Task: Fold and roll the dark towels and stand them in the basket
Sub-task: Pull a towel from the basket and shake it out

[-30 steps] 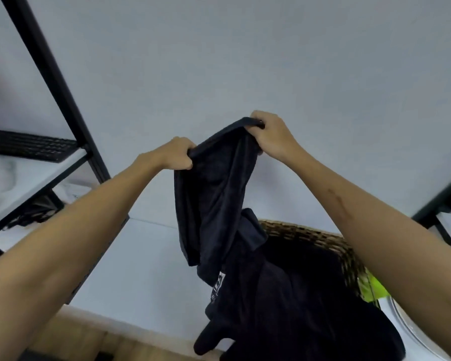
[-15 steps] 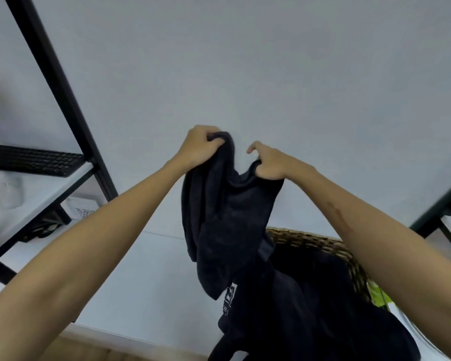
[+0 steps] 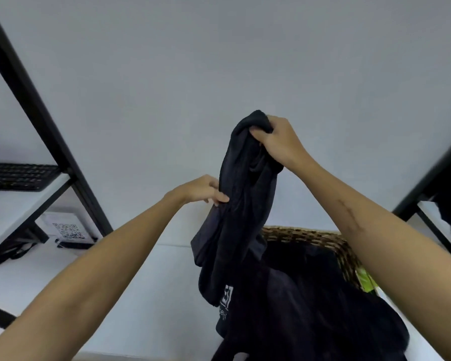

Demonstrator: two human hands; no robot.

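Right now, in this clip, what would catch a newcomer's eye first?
A dark towel hangs bunched in mid-frame, gripped at its top by the right hand and pinched lower down by the left hand. Below it, at lower right, a woven basket is heaped with more dark cloth. A black keyboard lies on the shelf at left.

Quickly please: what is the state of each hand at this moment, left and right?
Left hand: pinches the side of the hanging dark towel, lower down.
Right hand: grips the bunched top of the same towel, holding it up.
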